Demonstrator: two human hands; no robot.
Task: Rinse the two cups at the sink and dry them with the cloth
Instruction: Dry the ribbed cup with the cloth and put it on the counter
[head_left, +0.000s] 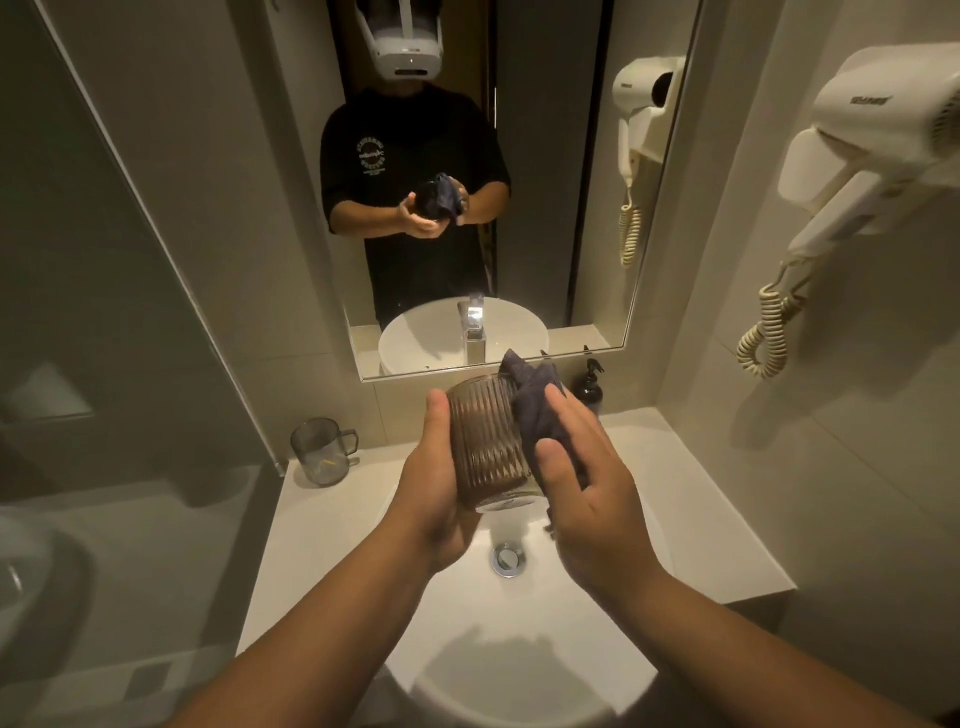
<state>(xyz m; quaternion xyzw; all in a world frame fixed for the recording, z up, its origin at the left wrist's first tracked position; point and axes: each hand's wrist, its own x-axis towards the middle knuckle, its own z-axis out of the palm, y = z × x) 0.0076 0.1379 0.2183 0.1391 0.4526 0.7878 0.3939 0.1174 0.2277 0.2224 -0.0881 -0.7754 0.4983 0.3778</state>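
We stand at a pale surface (675, 467) with a white round sink (519, 649) set into it, its chrome drain (506, 559) showing between our wrists. Above the basin our left hand (434, 499) holds the ribbed brown cup (485, 447), thumb up one side and fingers curled round the far side, the cup tilted with its thick base toward us. Our right hand (587, 483) presses the dark cloth (535, 405) against the cup's right side, fingers fairly straight over the fabric and thumb on the nearer fold; one end of the cloth sticks up past the cup's far rim.

The second cup, a clear grey mug (322, 451) with a handle, stands upright on the surface at the back left corner, well apart from the hands. A dark pump bottle (588, 387) stands at the back right, against the wall below the mirror (493, 182). The chrome tap (475, 332) rises behind the cup. The mirror reflects a person in a black shirt wearing a headset, holding cup and cloth. On the right wall hangs a white hair dryer (883, 156) in its holder, its coiled cord (763, 338) dangling below. A glass partition (130, 260) closes the left side. The walls are pale tile under dim, warm light.
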